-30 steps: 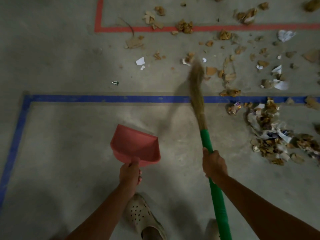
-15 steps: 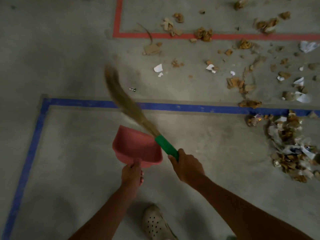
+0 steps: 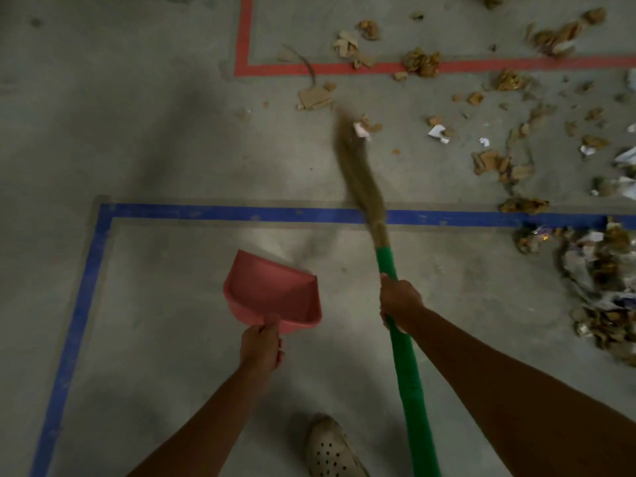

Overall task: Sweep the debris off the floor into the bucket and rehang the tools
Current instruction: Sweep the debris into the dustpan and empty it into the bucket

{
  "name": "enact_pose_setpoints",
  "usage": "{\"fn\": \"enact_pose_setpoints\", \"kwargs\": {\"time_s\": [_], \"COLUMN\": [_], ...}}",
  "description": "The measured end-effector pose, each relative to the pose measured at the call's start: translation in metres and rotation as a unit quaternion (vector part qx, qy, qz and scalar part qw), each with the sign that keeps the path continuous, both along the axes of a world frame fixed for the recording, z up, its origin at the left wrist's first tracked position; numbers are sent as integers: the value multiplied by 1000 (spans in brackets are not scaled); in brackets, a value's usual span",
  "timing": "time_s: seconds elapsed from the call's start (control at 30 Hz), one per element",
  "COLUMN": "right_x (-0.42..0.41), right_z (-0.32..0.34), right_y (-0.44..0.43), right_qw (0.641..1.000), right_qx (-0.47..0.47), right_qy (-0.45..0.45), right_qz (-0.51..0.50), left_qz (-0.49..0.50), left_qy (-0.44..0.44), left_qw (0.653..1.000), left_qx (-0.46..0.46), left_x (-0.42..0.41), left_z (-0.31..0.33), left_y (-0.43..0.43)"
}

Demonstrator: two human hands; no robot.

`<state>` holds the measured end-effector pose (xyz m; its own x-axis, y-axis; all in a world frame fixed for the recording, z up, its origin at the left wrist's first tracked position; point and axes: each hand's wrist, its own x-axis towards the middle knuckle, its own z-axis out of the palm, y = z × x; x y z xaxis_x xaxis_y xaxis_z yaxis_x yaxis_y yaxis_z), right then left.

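Note:
My left hand (image 3: 261,349) grips the handle of a pink dustpan (image 3: 272,290), which hangs empty above the concrete floor. My right hand (image 3: 399,302) is closed around the green handle of a broom (image 3: 404,359). Its straw bristles (image 3: 361,177) are blurred and reach forward across the blue tape line, with the tip beside a small white paper scrap (image 3: 361,129). Loose cardboard and paper debris (image 3: 499,163) is scattered ahead to the right. A denser debris pile (image 3: 599,280) lies at the right edge. No bucket is in view.
A blue tape line (image 3: 241,213) marks a rectangle on the floor around me, and a red tape line (image 3: 275,68) marks another farther ahead. My beige perforated shoe (image 3: 330,449) shows at the bottom between my arms.
The broom has swung from the left, over the dustpan, back to the right and forward, so its bristles now reach the scraps past the blue line. The dustpan stayed about where it was.

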<state>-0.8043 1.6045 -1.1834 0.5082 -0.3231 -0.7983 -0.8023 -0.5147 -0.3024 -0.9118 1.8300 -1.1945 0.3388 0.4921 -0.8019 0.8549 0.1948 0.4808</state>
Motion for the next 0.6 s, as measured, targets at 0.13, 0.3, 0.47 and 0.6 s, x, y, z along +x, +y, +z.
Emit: {"fn": "enact_pose_setpoints", "kwargs": {"time_s": [0.13, 0.3, 0.47, 0.6], "right_x": [-7, -38, -57, -44], "right_z": [1, 26, 68, 78], "right_y": [-30, -45, -19, 20], "right_qw": [988, 990, 989, 991], "right_qx": [13, -92, -83, -44], "right_qy": [3, -39, -116, -120], "right_qz": [-154, -104, -35, 44], "left_qz": [-16, -35, -41, -39], "left_qy": [-3, -20, -25, -29], "left_qw": [999, 997, 998, 997], "left_qx": [-32, -65, -46, -53], "left_x": [11, 24, 47, 66], "left_z": [3, 16, 37, 50], "left_y": [-11, -9, 4, 15]}}
